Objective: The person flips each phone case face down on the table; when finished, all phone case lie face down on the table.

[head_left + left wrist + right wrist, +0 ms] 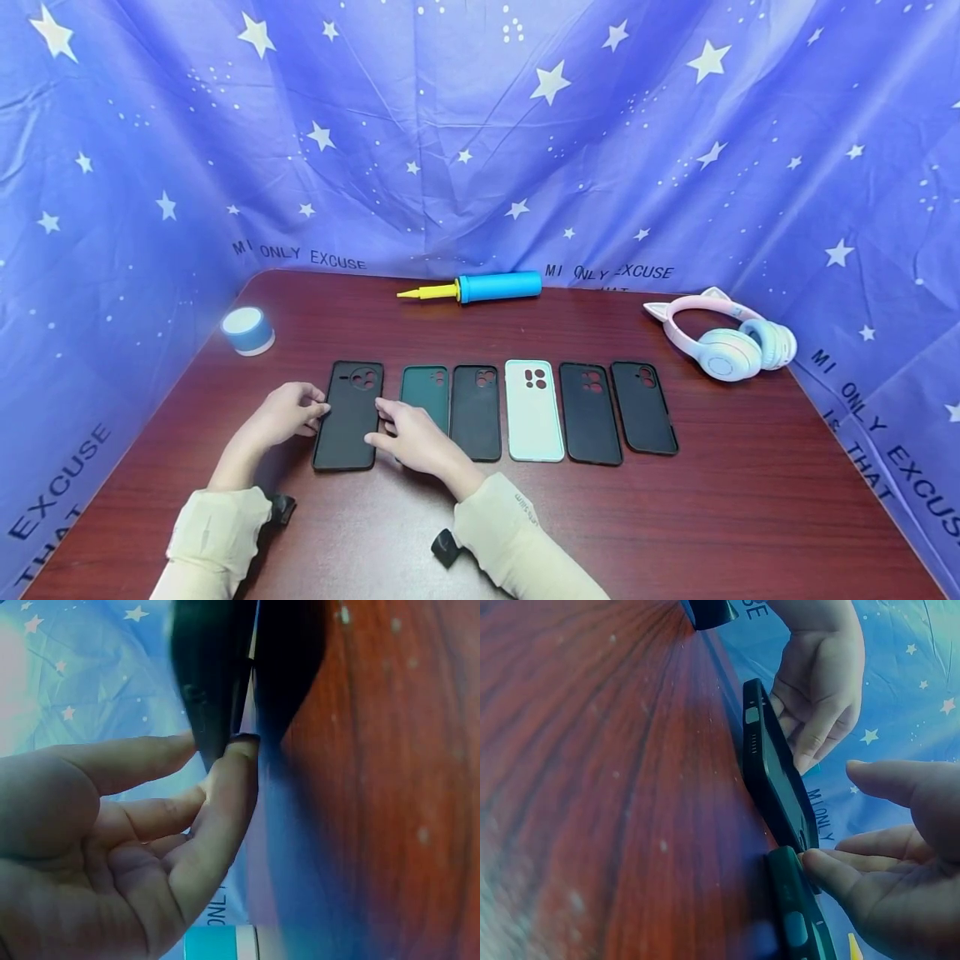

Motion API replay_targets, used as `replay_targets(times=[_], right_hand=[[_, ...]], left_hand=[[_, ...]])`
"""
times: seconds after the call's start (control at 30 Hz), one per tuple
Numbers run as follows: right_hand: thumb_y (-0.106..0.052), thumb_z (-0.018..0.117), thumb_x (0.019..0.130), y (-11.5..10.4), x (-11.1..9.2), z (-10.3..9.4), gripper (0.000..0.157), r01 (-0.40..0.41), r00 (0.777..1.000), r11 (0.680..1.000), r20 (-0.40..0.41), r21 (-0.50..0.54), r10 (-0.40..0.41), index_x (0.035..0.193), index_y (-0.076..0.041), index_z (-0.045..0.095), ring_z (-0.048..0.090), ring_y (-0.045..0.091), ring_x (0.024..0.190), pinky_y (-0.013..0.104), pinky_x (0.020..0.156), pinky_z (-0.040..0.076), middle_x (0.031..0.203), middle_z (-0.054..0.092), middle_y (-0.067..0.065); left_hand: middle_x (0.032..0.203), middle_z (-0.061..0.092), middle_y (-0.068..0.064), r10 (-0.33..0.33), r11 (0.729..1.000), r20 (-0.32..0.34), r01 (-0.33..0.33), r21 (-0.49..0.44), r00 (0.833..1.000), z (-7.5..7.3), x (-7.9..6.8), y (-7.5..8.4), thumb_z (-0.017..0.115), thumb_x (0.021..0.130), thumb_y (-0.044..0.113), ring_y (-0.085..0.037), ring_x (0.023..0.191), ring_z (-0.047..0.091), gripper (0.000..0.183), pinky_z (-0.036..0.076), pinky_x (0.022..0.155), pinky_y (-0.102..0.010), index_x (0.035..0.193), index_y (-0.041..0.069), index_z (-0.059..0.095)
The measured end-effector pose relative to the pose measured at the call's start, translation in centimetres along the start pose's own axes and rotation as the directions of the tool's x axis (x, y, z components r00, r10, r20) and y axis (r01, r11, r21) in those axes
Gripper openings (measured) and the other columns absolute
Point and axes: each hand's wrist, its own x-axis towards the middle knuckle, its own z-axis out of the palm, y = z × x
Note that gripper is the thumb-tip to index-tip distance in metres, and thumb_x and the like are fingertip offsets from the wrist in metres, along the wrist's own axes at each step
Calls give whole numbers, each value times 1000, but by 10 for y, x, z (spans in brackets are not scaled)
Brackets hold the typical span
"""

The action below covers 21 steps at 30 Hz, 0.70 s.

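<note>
A black phone case with a round camera cutout lies at the left end of a row of cases. My left hand pinches its left edge between thumb and fingers; the left wrist view shows this grip on the dark case up close. That edge appears slightly raised off the table. At the other side is my right hand, its fingertips by the right edge and its thumb held apart, as the right wrist view shows. Just beside those fingertips lies a green phone case, partly covered by the right hand in the head view.
Rightward in the row lie a black case, a white case and two more black cases. Behind are a blue and yellow hand pump, cat-ear headphones and a small blue-and-white cylinder. Starry blue cloth surrounds the wooden table.
</note>
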Motion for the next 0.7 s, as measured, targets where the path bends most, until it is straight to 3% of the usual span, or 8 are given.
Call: replay_targets(times=[0.4,0.7], right_hand=[[-20,62,95,1,3,6,59,24,998,1000,-57,4,-24,145,2,41,57,23,126,21,101,48,144,52,14],[-19,61,95,-2,4,12,57,56,998,990,-50,131,-50,144,2,41,56,23,128,17,101,47,144,51,15]], left_hand=[[82,61,-7,-22,990,19,24,-137,1000,-5,-2,-1,53,97,7,-12,71,62,27,60,61,-29,109,-17,50],[81,62,-5,-23,986,12,24,-168,1000,-7,-3,3,56,96,9,-10,71,63,29,60,60,-28,110,-16,50]])
